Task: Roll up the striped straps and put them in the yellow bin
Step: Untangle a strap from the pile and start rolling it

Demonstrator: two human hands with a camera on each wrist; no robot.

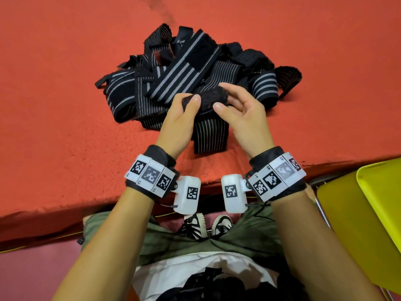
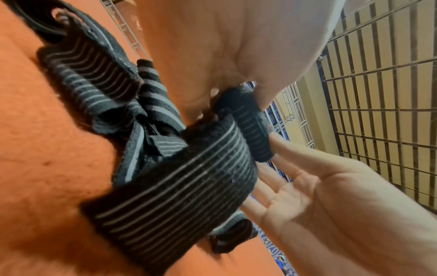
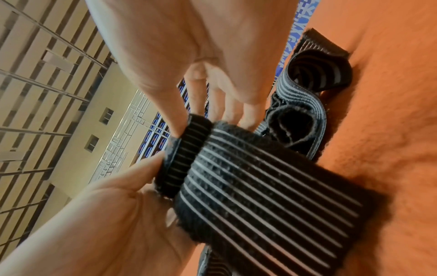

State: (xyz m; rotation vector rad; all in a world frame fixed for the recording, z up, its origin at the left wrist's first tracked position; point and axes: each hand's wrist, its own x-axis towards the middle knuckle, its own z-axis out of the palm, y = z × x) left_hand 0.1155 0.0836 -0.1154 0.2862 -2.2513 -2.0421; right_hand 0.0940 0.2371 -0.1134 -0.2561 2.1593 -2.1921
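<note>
A black strap with thin grey stripes hangs from both hands down onto the red table. Its upper end is wound into a small roll held above the table's near edge. My left hand grips the roll's left end with thumb on top. My right hand pinches the right end between thumb and fingers. The roll and the loose tail show in the left wrist view, and again as roll and tail in the right wrist view. The yellow bin stands low at my right.
A heap of several loose black striped straps lies on the red table just beyond my hands. The table's near edge runs below my wrists. My legs and shoes are under it.
</note>
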